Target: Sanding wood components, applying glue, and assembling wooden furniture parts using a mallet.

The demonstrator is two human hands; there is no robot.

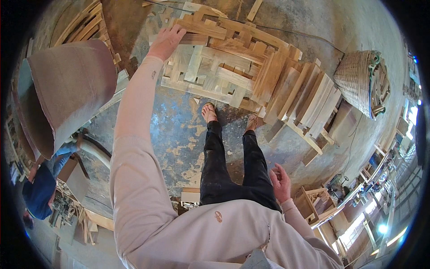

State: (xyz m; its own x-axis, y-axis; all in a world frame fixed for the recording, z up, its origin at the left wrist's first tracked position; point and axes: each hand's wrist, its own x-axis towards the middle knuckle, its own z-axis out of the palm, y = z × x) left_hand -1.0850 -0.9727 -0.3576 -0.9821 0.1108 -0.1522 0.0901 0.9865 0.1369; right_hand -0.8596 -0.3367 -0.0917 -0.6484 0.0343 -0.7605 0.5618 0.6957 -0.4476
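Observation:
My left arm stretches forward, and my left hand [167, 42] is at the near-left end of a short wooden board [194, 39] on top of a low wood stack. Its fingers curl over the board's end; the palm side is hidden. Just beyond the fingertips lies another flat plank [204, 28]. Crossed pale slats [224, 60] fill the middle of the stack, and browner boards [273, 76] lean in a row to its right. My right hand [281, 181] hangs beside my right thigh, empty, with loosely bent fingers apart.
A large curved brown panel [74, 85] stands at the left, with curved wooden parts [87, 24] behind it. At the right is a woven basket [356, 80] of wood scraps. A cable [309, 35] crosses the floor beyond the stack. Another person [38, 193] is at the lower left.

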